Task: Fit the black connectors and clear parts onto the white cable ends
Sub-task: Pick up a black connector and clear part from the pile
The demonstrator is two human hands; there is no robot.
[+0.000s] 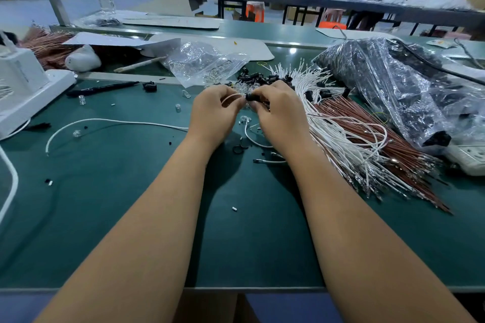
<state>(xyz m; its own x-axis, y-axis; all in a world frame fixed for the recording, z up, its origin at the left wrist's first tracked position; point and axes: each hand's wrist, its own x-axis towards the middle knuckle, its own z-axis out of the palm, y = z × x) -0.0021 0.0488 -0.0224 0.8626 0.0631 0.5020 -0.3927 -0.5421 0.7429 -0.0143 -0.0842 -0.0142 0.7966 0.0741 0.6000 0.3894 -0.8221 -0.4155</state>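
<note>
My left hand [214, 110] pinches a white cable [231, 97] near its end, at the middle of the green table. My right hand [279, 110] pinches a black connector [253, 97] right against that cable end. The two hands meet fingertip to fingertip. Just behind them lies a heap of loose black connectors [262, 78] with clear parts [242, 88] among them. A thick bundle of white cables [341, 128] fans out to the right, mixed with red-brown wires [367, 123].
An open clear bag [204, 63] lies behind the heap. A large plastic bag of black parts [388, 78] fills the right. A white device [23, 86] stands at the left, a long white cable [105, 121] curves beside it. Small rings and scraps [240, 148] dot the mat.
</note>
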